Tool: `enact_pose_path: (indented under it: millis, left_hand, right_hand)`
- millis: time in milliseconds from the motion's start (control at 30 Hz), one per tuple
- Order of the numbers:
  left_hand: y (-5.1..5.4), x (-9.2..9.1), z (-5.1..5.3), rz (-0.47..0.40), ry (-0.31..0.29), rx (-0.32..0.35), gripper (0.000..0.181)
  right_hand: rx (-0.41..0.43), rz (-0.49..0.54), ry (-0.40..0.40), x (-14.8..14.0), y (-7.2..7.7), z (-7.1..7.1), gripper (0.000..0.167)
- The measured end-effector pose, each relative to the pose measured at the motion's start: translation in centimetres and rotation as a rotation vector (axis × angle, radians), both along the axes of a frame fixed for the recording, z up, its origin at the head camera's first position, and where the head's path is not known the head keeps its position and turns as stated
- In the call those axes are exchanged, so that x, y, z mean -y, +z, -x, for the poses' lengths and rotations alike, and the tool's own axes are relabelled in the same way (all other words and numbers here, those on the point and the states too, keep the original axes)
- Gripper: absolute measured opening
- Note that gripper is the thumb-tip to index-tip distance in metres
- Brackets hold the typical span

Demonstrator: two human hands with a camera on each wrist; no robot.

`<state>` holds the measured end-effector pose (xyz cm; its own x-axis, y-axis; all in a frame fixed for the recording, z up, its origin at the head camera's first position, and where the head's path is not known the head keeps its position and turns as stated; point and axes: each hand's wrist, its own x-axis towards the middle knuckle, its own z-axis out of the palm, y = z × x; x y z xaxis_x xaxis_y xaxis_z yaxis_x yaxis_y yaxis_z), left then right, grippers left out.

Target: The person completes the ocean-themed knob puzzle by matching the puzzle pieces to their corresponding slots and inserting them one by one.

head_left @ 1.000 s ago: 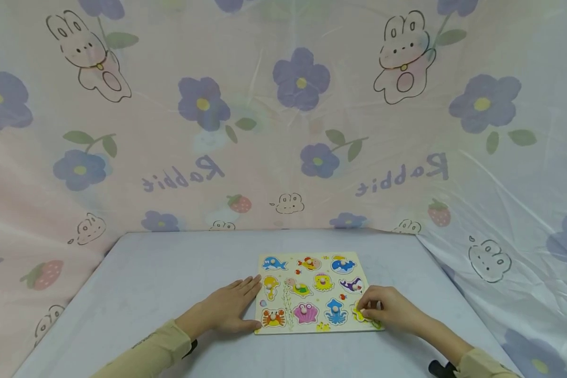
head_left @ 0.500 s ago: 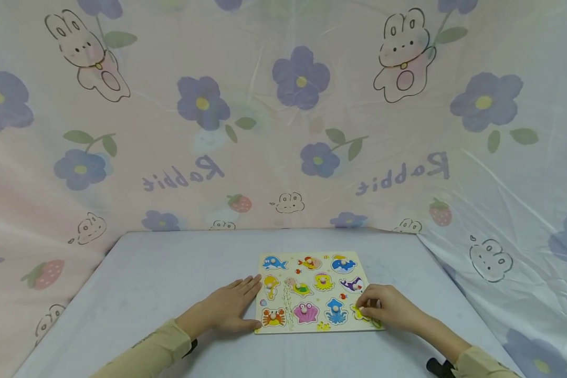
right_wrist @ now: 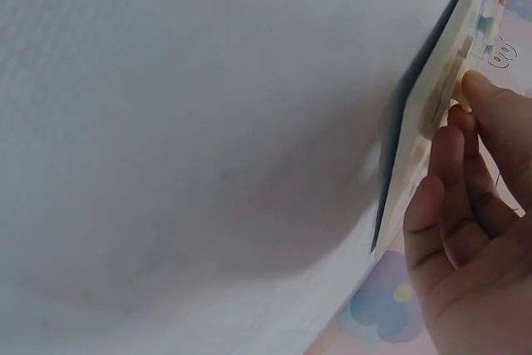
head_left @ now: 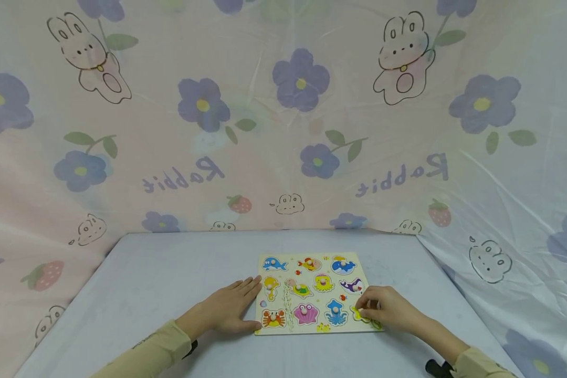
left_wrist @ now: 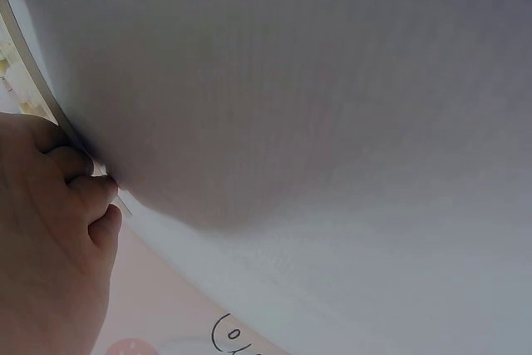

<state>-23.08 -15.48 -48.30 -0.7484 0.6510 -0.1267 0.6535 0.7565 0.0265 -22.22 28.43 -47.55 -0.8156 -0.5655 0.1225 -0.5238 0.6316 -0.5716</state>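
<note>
A cream peg puzzle board point(head_left: 283, 297) lies flat on the table, bearing knobbed sea-animal pieces. My left hand point(head_left: 224, 307) lies beside its left edge, fingers stretched out and touching it; the left wrist view also has that hand point(left_wrist: 50, 222) against the edge. At the board's lower right corner, my right hand point(head_left: 391, 310) pinches a yellow puzzle piece point(head_left: 358, 314) that looks like a starfish. Much of this piece is behind the fingers. In the right wrist view, thumb and index finger of the right hand point(right_wrist: 478, 205) meet at its knob, close over the board point(right_wrist: 416, 135).
A blue squid piece point(head_left: 336, 313) sits just left of the pinched piece, with a pink shell piece point(head_left: 305, 313) and a red crab piece point(head_left: 274, 317) further left. White cloth covers the table point(head_left: 193, 262). A rabbit-print curtain point(head_left: 255, 131) hangs behind it.
Both hands stay almost where they were. The yellow piece shifts very slightly under the right fingers.
</note>
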Motion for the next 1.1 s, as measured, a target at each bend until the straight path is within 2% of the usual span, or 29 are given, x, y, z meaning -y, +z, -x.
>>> enact_pose_path:
  millis: [267, 467, 800, 933, 1033, 1100]
  left_hand:
    - [0.24, -0.09, -0.08, 0.001, -0.001, 0.002, 0.100]
    - [0.32, 0.02, -0.20, -0.010, -0.013, 0.002, 0.099]
    - [0.32, 0.34, -0.17, 0.010, 0.004, 0.014, 0.100]
    - [0.17, 0.39, -0.33, -0.011, 0.007, 0.024, 0.101]
    - [-0.15, 0.60, -0.46, -0.047, 0.027, 0.023, 0.103]
    - [-0.41, 0.90, -0.51, -0.069, 0.052, 0.007, 0.104]
  right_hand:
    - [-0.005, -0.005, -0.011, 0.00, -0.33, 0.16, 0.006]
    - [0.046, -0.008, -0.050, 0.19, -0.65, 0.07, 0.004]
    - [0.046, 0.006, -0.009, 0.38, -0.47, 0.29, 0.005]
    - [0.032, 0.005, -0.010, 0.36, -0.22, 0.28, 0.007]
    - [-0.011, 0.010, -0.053, 0.36, 0.09, 0.26, 0.014]
    - [-0.051, -0.004, -0.122, 0.37, 0.29, 0.26, 0.021]
